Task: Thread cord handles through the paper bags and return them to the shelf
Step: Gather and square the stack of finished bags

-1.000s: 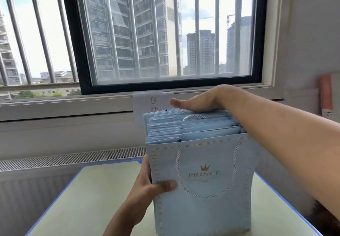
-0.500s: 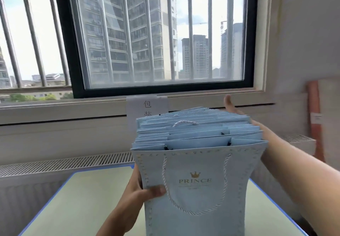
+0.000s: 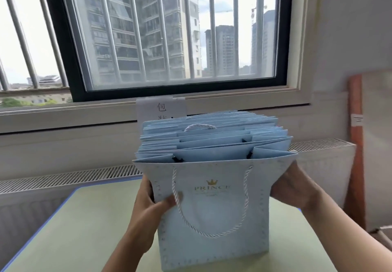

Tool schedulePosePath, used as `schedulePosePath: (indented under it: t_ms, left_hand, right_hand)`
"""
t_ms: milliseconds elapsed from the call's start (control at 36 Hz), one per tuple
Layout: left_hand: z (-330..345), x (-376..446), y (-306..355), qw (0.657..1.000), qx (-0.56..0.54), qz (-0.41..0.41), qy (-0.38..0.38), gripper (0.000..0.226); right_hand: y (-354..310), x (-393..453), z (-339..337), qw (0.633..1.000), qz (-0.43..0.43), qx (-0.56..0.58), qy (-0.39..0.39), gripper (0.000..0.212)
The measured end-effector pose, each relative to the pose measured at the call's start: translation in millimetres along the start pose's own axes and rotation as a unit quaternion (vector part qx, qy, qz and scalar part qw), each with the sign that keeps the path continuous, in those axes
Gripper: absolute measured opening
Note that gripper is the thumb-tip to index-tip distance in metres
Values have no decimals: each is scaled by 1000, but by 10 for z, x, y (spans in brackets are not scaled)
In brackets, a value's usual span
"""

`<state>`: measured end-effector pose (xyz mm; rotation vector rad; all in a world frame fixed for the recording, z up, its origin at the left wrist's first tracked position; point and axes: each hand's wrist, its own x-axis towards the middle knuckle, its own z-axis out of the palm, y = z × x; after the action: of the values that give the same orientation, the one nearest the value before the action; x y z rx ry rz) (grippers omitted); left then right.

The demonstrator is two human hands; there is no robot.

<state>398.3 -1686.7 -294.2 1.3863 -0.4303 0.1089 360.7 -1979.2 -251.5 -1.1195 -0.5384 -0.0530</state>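
A stack of several light blue paper bags stands upright on the pale green table. The front bag shows a gold crown, the word PRINCE and a white twisted cord handle hanging in a loop. Another white cord handle pokes up from a bag further back. My left hand grips the stack's left side, thumb on the front face. My right hand holds the right side, its fingers hidden behind the bags.
A barred window fills the wall ahead, with a white paper sign stuck under the sill behind the bags. A radiator grille runs along the wall. An orange-edged board leans at the right.
My right hand has come off the top back of the stack, swung round and now holds its right side. The bags sit squeezed between both hands, their tops fanned wider.
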Motion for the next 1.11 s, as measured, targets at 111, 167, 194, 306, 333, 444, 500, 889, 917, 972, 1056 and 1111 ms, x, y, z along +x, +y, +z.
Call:
schedulePosePath:
  t_ms: [111, 167, 194, 306, 333, 444, 500, 889, 917, 972, 1056, 1111]
  left_hand:
    - [13, 12, -7, 1000, 4, -6, 3, 76]
    - [15, 6, -15, 1000, 7, -9, 3, 75]
    - [12, 5, -15, 1000, 9, -11, 4, 75]
    - [-22, 10, -30, 999, 11, -31, -2, 79]
    - [-42, 9, -34, 999, 6, -37, -6, 82]
    - [-55, -36, -34, 997, -3, -58, -41, 92]
    - [-35, -53, -17, 997, 5, -59, -53, 92]
    - [39, 5, 46, 1000, 23, -17, -9, 88]
    - [37, 40, 49, 1000, 20, -18, -5, 88]
    - [26, 119, 47, 1000, 9, -26, 9, 87]
    - [-1, 263, 12, 999, -9, -43, 29, 88]
    - [-32, 385, -25, 997, -22, -64, 39, 87]
  right_hand:
    - [187, -156, -97, 974, 72, -39, -210, 70]
    - [203, -199, -103, 978, 73, -84, -176, 70]
    - [200, -213, -115, 982, 66, -115, -134, 70]
    - [289, -261, -35, 989, 47, -128, -55, 80]
    - [338, -254, 13, 992, 40, -117, -24, 90]
    - [508, -195, 155, 991, 10, -118, 55, 108]
    - [515, -158, 177, 988, 13, -130, 79, 109]
    - [624, 55, 166, 965, 13, -193, 177, 112]
    - [624, 108, 157, 963, 15, -194, 185, 115]
    - [622, 227, 138, 960, 23, -197, 199, 118]
    - [634, 430, 61, 959, 33, -200, 196, 119]
    - [661, 590, 8, 958, 48, -205, 194, 116]
